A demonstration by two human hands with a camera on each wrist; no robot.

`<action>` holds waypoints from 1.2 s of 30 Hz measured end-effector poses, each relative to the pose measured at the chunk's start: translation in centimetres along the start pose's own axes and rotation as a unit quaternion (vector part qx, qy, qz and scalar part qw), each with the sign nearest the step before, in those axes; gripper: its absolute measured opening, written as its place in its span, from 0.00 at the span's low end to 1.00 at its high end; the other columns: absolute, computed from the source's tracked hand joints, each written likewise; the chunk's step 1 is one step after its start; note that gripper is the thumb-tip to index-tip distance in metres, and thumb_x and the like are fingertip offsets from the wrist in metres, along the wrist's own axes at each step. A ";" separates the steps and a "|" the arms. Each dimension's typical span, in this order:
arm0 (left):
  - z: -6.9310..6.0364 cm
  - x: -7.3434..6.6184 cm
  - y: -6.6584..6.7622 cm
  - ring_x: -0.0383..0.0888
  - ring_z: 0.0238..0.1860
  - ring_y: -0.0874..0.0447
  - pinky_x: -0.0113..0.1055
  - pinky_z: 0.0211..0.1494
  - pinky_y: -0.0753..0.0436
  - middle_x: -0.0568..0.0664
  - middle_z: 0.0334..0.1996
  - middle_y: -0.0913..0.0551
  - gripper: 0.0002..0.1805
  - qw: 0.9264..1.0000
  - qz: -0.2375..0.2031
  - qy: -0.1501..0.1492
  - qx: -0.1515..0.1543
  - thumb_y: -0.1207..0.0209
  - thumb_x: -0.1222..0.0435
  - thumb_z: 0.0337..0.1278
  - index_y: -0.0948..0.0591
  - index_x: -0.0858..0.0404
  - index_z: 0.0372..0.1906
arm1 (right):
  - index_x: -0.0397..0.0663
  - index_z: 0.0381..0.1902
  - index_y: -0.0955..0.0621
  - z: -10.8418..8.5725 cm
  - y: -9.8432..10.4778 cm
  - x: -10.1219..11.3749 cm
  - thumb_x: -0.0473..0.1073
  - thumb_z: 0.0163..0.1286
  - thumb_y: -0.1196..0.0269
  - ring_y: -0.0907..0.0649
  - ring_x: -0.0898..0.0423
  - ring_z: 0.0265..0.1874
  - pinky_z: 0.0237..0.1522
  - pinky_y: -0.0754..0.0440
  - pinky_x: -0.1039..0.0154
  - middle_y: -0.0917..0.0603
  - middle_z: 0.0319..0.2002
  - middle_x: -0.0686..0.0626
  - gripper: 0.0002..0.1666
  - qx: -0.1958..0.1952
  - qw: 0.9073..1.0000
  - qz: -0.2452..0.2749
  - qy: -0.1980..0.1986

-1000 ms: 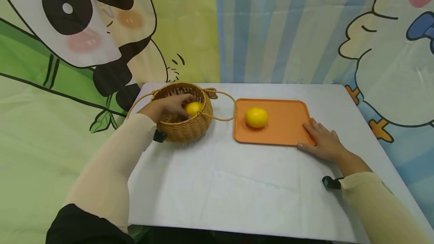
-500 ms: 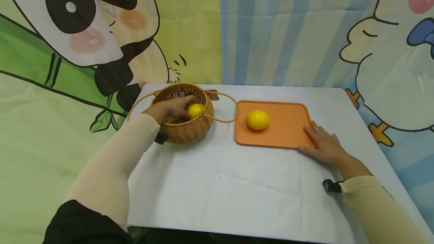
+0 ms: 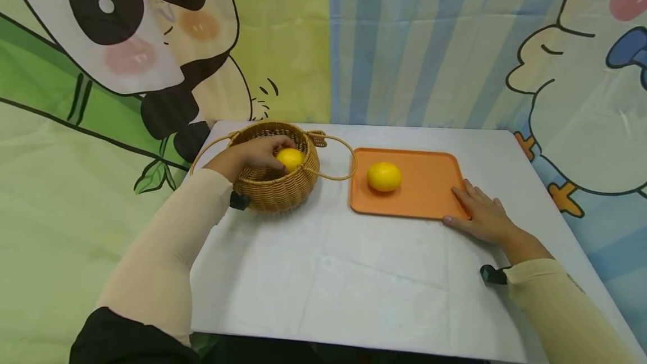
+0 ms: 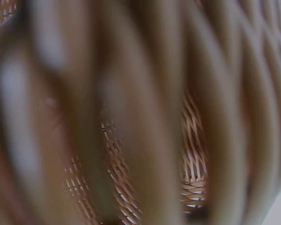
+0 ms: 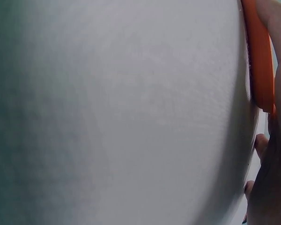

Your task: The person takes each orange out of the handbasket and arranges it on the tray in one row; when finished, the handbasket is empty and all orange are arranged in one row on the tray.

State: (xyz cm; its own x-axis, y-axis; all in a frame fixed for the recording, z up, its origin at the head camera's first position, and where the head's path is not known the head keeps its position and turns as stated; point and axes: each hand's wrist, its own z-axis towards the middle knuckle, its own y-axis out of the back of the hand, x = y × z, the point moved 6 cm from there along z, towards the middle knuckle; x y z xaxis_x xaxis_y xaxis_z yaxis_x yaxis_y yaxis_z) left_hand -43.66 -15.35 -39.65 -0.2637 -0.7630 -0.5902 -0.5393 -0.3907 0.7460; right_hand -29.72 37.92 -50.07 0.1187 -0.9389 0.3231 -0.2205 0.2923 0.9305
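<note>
In the head view a round wicker basket (image 3: 275, 192) stands at the table's left. The left hand (image 3: 258, 156) reaches in over its rim, fingers and thumb curled round a yellow lemon (image 3: 290, 160). The basket's weave (image 4: 225, 117) fills the left wrist view, blurred, and hides most of that hand. A second lemon (image 3: 384, 177) lies on the left part of an orange tray (image 3: 424, 184). At the tray's near right corner rests the right hand (image 3: 482, 215), fingers extended; the right wrist view shows its thumb against the orange edge (image 5: 261, 61).
The white table (image 3: 323, 280) carries both basket and tray. One loop handle (image 3: 337, 177) of the basket sticks out toward the tray's left edge, the other (image 3: 202, 153) to the left. A cartoon-printed cloth (image 3: 429, 44) hangs behind the table.
The head view has shifted slightly. The left hand stays round the lemon inside the basket, with a small shift of its fingers. The right hand and tray have not visibly moved.
</note>
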 end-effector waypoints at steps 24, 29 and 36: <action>-5.9 -2.2 1.8 0.53 0.60 0.27 0.42 0.62 0.21 0.54 0.67 0.27 0.38 0.958 -0.242 -0.057 -0.145 0.28 0.68 0.63 0.28 0.51 0.76 | 0.42 0.87 0.48 0.2 -0.3 -0.5 0.77 0.71 0.38 0.55 0.24 0.81 0.70 0.63 0.16 0.61 0.85 0.30 0.65 -0.003 1.000 0.000 0.000; -7.2 -2.7 1.4 0.52 0.66 0.27 0.40 0.67 0.21 0.53 0.71 0.30 0.39 0.931 -0.316 -0.075 -0.166 0.31 0.73 0.65 0.30 0.52 0.78 | 0.42 0.87 0.49 0.4 -0.3 -0.6 0.78 0.71 0.39 0.55 0.24 0.81 0.70 0.63 0.16 0.62 0.85 0.31 0.66 0.002 1.000 0.000 0.002; -8.5 -5.5 1.0 0.51 0.63 0.24 0.33 0.60 0.16 0.54 0.68 0.28 0.40 0.898 -0.382 -0.126 -0.180 0.35 0.79 0.64 0.30 0.55 0.79 | 0.42 0.87 0.48 0.5 -0.5 -0.8 0.78 0.71 0.39 0.54 0.25 0.81 0.71 0.63 0.17 0.61 0.85 0.31 0.65 0.000 1.000 -0.002 -0.001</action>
State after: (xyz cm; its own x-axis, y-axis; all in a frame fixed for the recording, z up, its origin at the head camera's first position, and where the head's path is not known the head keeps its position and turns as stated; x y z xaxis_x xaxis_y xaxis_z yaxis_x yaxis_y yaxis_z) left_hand -35.98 -15.93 -33.08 -0.1246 -0.0787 -0.9891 -0.3589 -0.9258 0.1188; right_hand -30.23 38.43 -50.85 0.1181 -0.9401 0.3198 -0.2193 0.2894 0.9318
